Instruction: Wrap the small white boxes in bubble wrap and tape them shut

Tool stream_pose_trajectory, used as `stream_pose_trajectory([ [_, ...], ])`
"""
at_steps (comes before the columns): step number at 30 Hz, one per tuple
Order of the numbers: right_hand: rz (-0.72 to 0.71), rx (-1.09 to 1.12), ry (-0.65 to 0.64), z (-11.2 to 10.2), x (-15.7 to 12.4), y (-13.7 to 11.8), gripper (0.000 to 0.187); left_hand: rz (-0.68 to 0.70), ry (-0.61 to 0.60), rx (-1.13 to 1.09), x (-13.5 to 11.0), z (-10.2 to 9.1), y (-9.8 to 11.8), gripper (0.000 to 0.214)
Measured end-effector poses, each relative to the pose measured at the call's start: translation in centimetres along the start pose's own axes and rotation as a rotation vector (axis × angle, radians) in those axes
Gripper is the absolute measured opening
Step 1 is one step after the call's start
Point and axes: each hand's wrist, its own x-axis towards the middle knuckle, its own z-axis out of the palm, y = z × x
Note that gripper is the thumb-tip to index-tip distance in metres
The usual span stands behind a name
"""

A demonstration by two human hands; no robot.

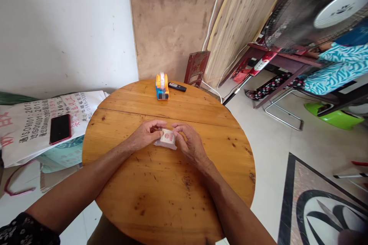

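Observation:
A small white packet [167, 136] with red print, in clear plastic wrap, rests on or just above the middle of the round wooden table [161, 199]. My left hand [147, 134] pinches its left end, thumb on top and fingers curled behind. At the opposite end my right hand [190, 143] has its thumb and fingertips closed on the wrap. The plastic reaches out past the packet's near edge. Parts of the packet's ends are hidden by my fingers.
Toward the table's far edge stand an orange and blue tape dispenser [162, 87] and a black remote-like object [177, 87]. A phone [60, 128] lies on white printed sacks [28, 138] at left. A chair [197, 68], a fan [319, 11] and a seated person are beyond.

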Motion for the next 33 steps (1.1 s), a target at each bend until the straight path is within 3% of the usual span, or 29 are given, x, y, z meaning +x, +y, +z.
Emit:
stream_pose_trajectory([
  [7,0.013,0.048,0.004,-0.4,0.0,0.0,0.011,-0.04,0.0,0.03,-0.2,0.2,0.3,0.05],
  [10,-0.019,0.094,-0.069,-1.1,0.1,-0.1,0.004,-0.034,0.001,0.036,-0.2,0.2,0.3,0.05],
  [16,-0.055,0.053,-0.179,-1.0,0.1,0.1,0.008,-0.008,-0.035,0.02,-0.1,0.1,0.3,0.045],
  [24,-0.085,0.04,-0.067,0.5,-0.3,0.2,0.009,0.013,-0.099,0.005,-0.3,0.3,0.6,0.041],
  [33,0.005,-0.014,-0.036,0.4,-0.2,0.2,0.013,0.007,-0.048,0.12,-0.3,0.3,0.3,0.047],
])
